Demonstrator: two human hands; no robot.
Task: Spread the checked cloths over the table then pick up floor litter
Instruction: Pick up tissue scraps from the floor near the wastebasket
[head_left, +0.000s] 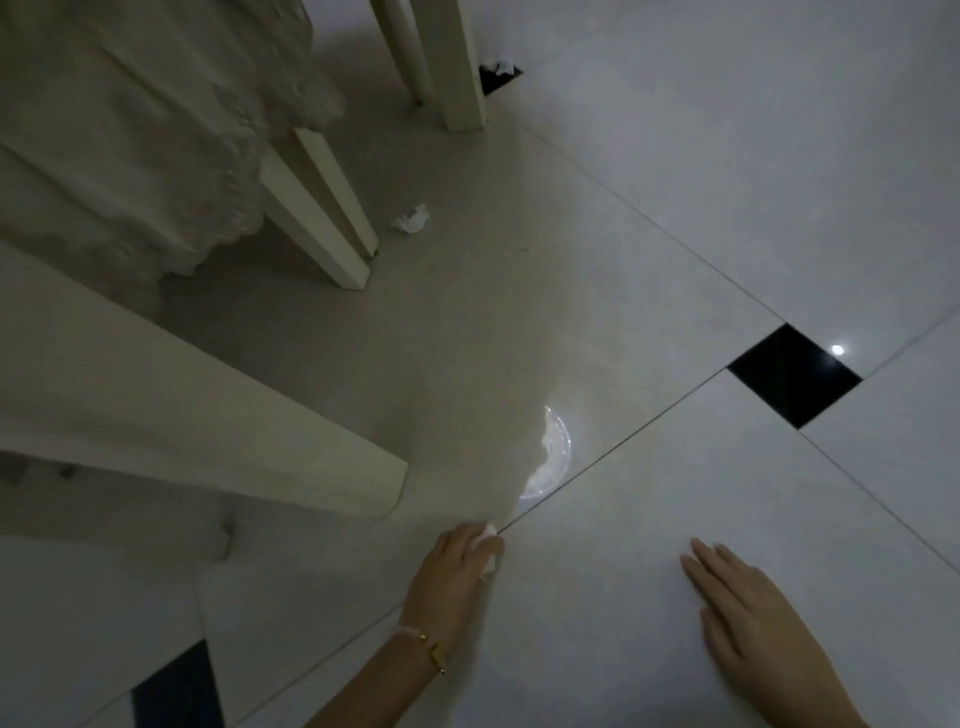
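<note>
1. The step in hand looks like the litter pick-up. A pale cloth (130, 130) already hangs down at the far left. It is lace-edged, and the dim light hides whether it is checked.
2. Five cream legs (208, 415) show: one big near leg at the left, a pair further in, and a pair at the far middle. I cannot tell which belong to the table and which to chairs.
3. The left hand (452, 577), a bracelet (434, 652) at its wrist, is low at the floor (675, 208) with its fingers curled round a wad of white paper (487, 538).
4. Three more pieces of litter lie loose:
   - a crumpled tissue (413, 218) beside the middle pair of legs;
   - a clear plastic lid (553, 457) just beyond the left hand, on a tile joint;
   - a far scrap (501, 66) on a black tile behind the far legs.
5. The right hand (753, 613) is near right, well apart from the left. Its fingers are straight and flat towards the floor, and it holds nothing.
6. Three black tiles (795, 374) show in all.
7. The next move probably calls for the empty right hand to reach the nearest piece, the lid. It lies flat, so a fingertip must get under its rim.
</note>
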